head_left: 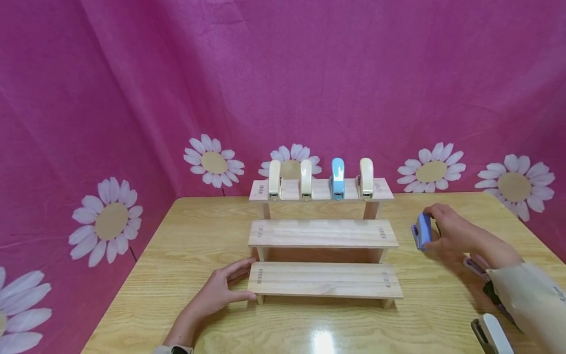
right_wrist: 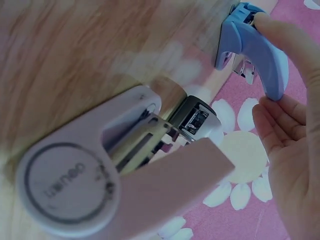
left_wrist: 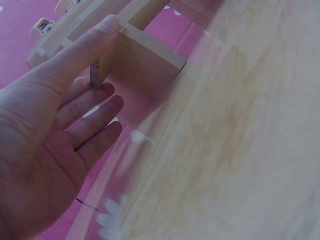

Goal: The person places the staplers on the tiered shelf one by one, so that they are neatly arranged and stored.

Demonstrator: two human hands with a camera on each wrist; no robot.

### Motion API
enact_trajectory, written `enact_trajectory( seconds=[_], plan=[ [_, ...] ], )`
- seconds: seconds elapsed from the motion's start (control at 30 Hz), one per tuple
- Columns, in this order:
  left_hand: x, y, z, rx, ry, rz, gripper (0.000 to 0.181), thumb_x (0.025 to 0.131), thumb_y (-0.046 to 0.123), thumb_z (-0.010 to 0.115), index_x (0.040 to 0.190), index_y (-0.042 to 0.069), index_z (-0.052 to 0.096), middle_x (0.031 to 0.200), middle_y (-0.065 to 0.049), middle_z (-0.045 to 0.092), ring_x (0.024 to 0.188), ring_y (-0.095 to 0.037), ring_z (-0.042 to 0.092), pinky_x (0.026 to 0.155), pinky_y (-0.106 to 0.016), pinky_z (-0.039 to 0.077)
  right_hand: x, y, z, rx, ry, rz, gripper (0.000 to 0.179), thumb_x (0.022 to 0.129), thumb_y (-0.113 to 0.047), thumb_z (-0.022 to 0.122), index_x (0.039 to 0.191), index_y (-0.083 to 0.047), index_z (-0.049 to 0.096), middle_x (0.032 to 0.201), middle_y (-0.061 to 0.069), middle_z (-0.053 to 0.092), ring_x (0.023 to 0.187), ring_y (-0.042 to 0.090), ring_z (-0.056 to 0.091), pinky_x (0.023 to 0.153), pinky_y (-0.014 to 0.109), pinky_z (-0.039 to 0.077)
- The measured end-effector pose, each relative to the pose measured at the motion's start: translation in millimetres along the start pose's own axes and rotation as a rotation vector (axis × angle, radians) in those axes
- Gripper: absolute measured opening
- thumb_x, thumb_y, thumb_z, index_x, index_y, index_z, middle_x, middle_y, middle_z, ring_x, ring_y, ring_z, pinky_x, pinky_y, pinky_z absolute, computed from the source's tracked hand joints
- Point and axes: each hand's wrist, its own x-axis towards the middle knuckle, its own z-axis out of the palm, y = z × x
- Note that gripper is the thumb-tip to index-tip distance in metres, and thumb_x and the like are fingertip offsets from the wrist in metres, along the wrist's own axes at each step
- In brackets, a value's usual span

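Note:
My right hand (head_left: 457, 231) grips a periwinkle-blue stapler (head_left: 424, 230) on the right of the table, beside the wooden three-tier shelf (head_left: 323, 233). In the right wrist view the thumb is at one end of this stapler and the fingertips are at the other. My left hand (head_left: 216, 290) holds the left end of the lowest tier, thumb at its front corner and fingers toward the back. On the top tier stand a blue stapler (head_left: 338, 178) and several cream staplers (head_left: 366, 178), side by side.
Under and beside the right forearm lie a pink stapler (right_wrist: 70, 185), a dark stapler (head_left: 491, 293) partly hidden by the sleeve, and a white stapler (head_left: 495, 334) near the front. A magenta curtain (head_left: 309, 73) with daisies hangs behind the wooden table (head_left: 345, 324).

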Motion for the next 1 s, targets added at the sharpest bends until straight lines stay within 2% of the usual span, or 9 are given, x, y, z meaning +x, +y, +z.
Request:
enact_trajectory(
  seconds=[0.1,0.23,0.43,0.57,0.63,0.7,0.83,0.9,1.0],
  plan=[
    [-0.1,-0.1,0.3,-0.004,-0.004,-0.001,0.081,0.077,0.025,0.082,0.145,0.001,0.045,0.143,-0.021,0.053,0.131,-0.038,0.052,0.11,-0.039,0.047,-2.8,-1,2,-0.019,0.018,0.0,0.076,0.067,-0.022,0.089,0.12,0.009,0.045,0.115,0.025,0.05,0.104,0.034,0.051,0.093,0.059,0.053],
    [-0.3,0.2,0.6,0.0,-0.008,-0.002,0.081,0.078,0.025,0.082,0.145,0.001,0.045,0.145,-0.02,0.052,0.132,-0.038,0.052,0.11,-0.04,0.047,-8.1,0,6,-0.045,0.092,-0.038,0.08,0.061,-0.024,0.092,0.117,0.01,0.047,0.109,0.021,0.053,0.097,0.029,0.05,0.084,0.05,0.055],
    [-0.4,-0.5,0.4,0.013,-0.008,0.0,0.08,0.078,0.026,0.082,0.145,0.002,0.045,0.146,-0.02,0.051,0.132,-0.037,0.052,0.11,-0.04,0.047,-15.8,-3,1,-0.007,0.24,-0.099,0.079,0.055,-0.019,0.095,0.113,0.01,0.049,0.104,0.019,0.055,0.092,0.028,0.054,0.074,0.018,0.048],
    [-0.7,-0.3,0.1,0.017,-0.007,0.001,0.08,0.078,0.026,0.082,0.145,0.002,0.045,0.147,-0.02,0.049,0.132,-0.037,0.051,0.11,-0.041,0.047,-16.9,-12,-10,0.028,0.272,-0.122,0.079,0.056,-0.016,0.095,0.114,0.009,0.047,0.104,0.018,0.054,0.093,0.031,0.056,0.074,0.001,0.038],
    [-0.9,0.1,-0.1,0.019,-0.006,0.003,0.08,0.078,0.026,0.082,0.145,0.001,0.045,0.147,-0.02,0.049,0.132,-0.037,0.051,0.11,-0.041,0.047,-16.3,-17,-15,0.023,0.3,-0.146,0.08,0.055,-0.015,0.095,0.115,0.008,0.047,0.104,0.017,0.055,0.093,0.027,0.055,0.076,-0.002,0.036],
    [-0.9,0.2,-0.1,0.018,-0.005,0.004,0.08,0.078,0.026,0.082,0.145,0.001,0.045,0.147,-0.02,0.049,0.132,-0.037,0.052,0.109,-0.041,0.047,-15.3,-22,-21,0.013,0.339,-0.18,0.083,0.052,-0.013,0.096,0.115,0.008,0.047,0.104,0.016,0.055,0.096,0.014,0.052,0.077,-0.002,0.035],
    [-0.7,0.5,-0.4,0.013,-0.003,0.005,0.081,0.078,0.026,0.082,0.145,0.001,0.045,0.147,-0.019,0.049,0.132,-0.037,0.052,0.109,-0.04,0.047,-14.1,-34,-32,0.006,0.419,-0.239,0.087,0.046,-0.011,0.097,0.116,0.008,0.047,0.103,0.014,0.055,0.1,-0.012,0.035,0.078,0.001,0.036],
    [-0.4,0.6,-0.5,0.012,-0.004,0.004,0.081,0.078,0.026,0.082,0.145,0.001,0.045,0.147,-0.019,0.049,0.132,-0.036,0.052,0.11,-0.04,0.047,-13.6,-40,-39,0.002,0.449,-0.261,0.091,0.043,-0.012,0.098,0.116,0.008,0.048,0.103,0.013,0.055,0.101,-0.016,0.031,0.079,0.002,0.036],
    [0.1,1.0,-0.8,0.016,-0.005,0.002,0.081,0.077,0.027,0.082,0.145,0.001,0.045,0.147,-0.018,0.05,0.132,-0.036,0.052,0.11,-0.039,0.047,-13.2,-49,-48,-0.012,0.484,-0.281,0.095,0.04,-0.016,0.099,0.117,0.007,0.049,0.103,0.012,0.055,0.099,-0.01,0.034,0.08,0.002,0.035]
  ],
)
